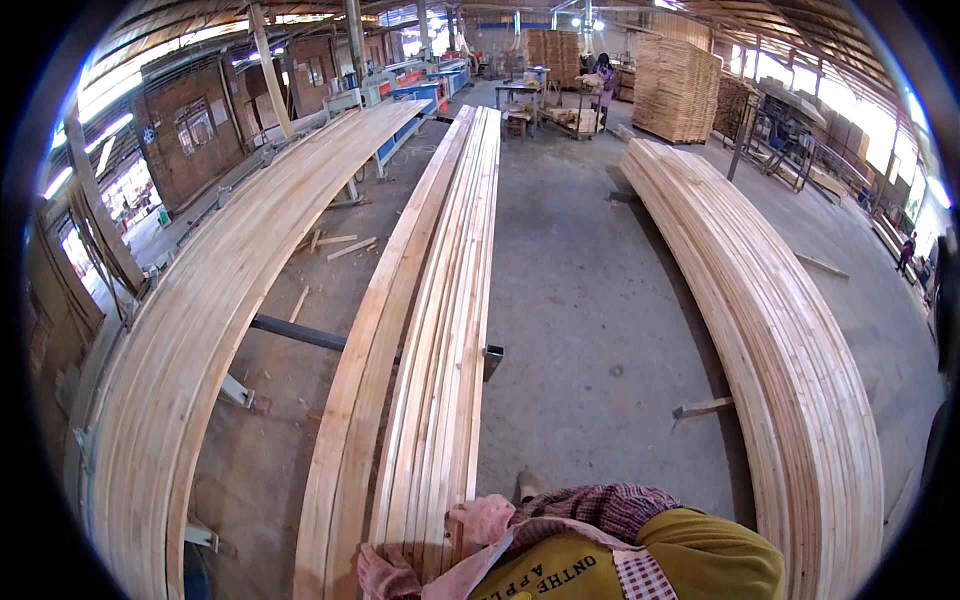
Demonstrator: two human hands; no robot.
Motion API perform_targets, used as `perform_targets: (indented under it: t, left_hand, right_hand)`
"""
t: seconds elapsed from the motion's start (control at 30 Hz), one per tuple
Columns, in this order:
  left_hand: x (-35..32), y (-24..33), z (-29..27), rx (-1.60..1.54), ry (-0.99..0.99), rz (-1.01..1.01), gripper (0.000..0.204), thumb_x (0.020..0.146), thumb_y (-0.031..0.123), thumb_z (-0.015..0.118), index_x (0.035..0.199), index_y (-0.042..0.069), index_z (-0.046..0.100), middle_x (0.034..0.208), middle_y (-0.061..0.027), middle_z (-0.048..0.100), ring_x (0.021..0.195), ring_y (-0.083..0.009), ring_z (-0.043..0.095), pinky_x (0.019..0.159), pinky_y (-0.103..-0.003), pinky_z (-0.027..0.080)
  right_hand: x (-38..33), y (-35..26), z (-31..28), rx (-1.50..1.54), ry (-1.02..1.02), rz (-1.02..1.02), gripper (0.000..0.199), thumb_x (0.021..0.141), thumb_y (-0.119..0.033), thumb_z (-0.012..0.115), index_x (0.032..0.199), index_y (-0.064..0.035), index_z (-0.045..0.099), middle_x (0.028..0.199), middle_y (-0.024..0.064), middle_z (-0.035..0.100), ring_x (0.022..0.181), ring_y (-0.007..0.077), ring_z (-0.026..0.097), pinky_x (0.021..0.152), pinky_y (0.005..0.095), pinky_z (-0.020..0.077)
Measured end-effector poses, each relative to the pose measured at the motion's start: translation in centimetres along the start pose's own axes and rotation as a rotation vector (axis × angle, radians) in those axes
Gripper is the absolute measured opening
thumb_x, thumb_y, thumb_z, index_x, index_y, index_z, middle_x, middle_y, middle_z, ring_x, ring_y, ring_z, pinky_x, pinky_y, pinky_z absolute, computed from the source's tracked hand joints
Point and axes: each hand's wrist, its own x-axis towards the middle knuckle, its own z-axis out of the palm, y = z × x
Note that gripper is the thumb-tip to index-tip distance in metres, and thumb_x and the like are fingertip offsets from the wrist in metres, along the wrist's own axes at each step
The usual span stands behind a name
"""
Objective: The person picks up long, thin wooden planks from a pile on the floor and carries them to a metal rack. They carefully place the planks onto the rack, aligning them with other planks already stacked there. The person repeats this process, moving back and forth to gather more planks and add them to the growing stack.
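A long bundle of narrow pale wooden strips (pixel 440 350) runs away from me near the middle. My left hand (pixel 388 574), in a pink glove, is at the bundle's near left edge, its fingers curled against the wood. On the right edge, a little farther along, my right hand (pixel 482 518) wears a pink glove too and closes over the strips. My fingertips are partly hidden. Two wider planks (pixel 362 400) lie just left of the bundle, side by side. A dark metal crossbar (pixel 492 362) supports both from below.
To the left, a long wide wooden panel (pixel 240 260) lies on a machine bed. A long stack of boards (pixel 760 300) rests low on the right, with wooden bearers (pixel 704 407) under it. Offcuts (pixel 350 247) litter the floor. Farther back, a person (pixel 604 85) stands near tall wood stacks (pixel 676 90).
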Motion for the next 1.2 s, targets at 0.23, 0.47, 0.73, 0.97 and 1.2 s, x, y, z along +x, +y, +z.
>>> perform_targets:
  t: [0.23,0.47,0.73,0.97,1.2]
  left_hand:
    - [-0.4,-0.4,0.3,0.005,0.059,0.013,0.052,0.081,0.047,0.067,0.122,0.014,0.063,0.115,-0.0154,0.068,0.112,-0.0331,0.063,0.095,-0.044,0.050]
    - [-0.5,-0.5,0.5,0.013,0.111,0.031,0.052,0.082,0.047,0.066,0.122,0.014,0.063,0.115,-0.0151,0.069,0.112,-0.0329,0.063,0.094,-0.044,0.050]
    - [-0.7,-0.7,0.9,0.016,0.190,0.062,0.053,0.083,0.048,0.066,0.123,0.014,0.063,0.116,-0.0148,0.069,0.112,-0.0326,0.063,0.094,-0.044,0.050]
    - [-1.0,-1.3,1.3,0.008,0.250,0.084,0.053,0.083,0.049,0.065,0.124,0.014,0.063,0.116,-0.0145,0.069,0.112,-0.0324,0.063,0.094,-0.044,0.050]
    - [-1.3,0.6,-0.5,-0.010,0.077,-0.033,0.055,0.089,0.041,0.065,0.131,0.006,0.054,0.117,-0.0177,0.061,0.110,-0.0366,0.058,0.094,-0.047,0.047]
  right_hand:
    - [-1.8,-0.6,-1.1,-0.046,0.004,-0.037,0.054,0.093,-0.032,0.054,0.145,-0.0212,0.045,0.136,0.0070,0.058,0.120,0.0295,0.062,0.091,0.0447,0.0544]
    - [-2.0,-0.2,-0.8,-0.091,0.020,-0.101,0.057,0.093,-0.036,0.055,0.147,-0.0223,0.043,0.133,0.0081,0.060,0.117,0.0301,0.063,0.090,0.0459,0.0539]
    - [-3.8,-1.5,-2.2,-0.099,-0.008,-0.071,0.051,0.093,-0.035,0.056,0.141,-0.0203,0.046,0.131,0.0094,0.060,0.116,0.0318,0.063,0.089,0.0465,0.0536]
    - [-4.0,-1.6,-2.2,-0.093,0.008,-0.090,0.050,0.093,-0.033,0.055,0.140,-0.0200,0.046,0.134,0.0099,0.059,0.117,0.0322,0.063,0.090,0.0468,0.0536]
    - [-3.2,-0.8,-1.4,-0.117,0.006,-0.083,0.057,0.092,-0.036,0.055,0.146,-0.0219,0.042,0.133,0.0095,0.058,0.117,0.0316,0.062,0.090,0.0460,0.0536]
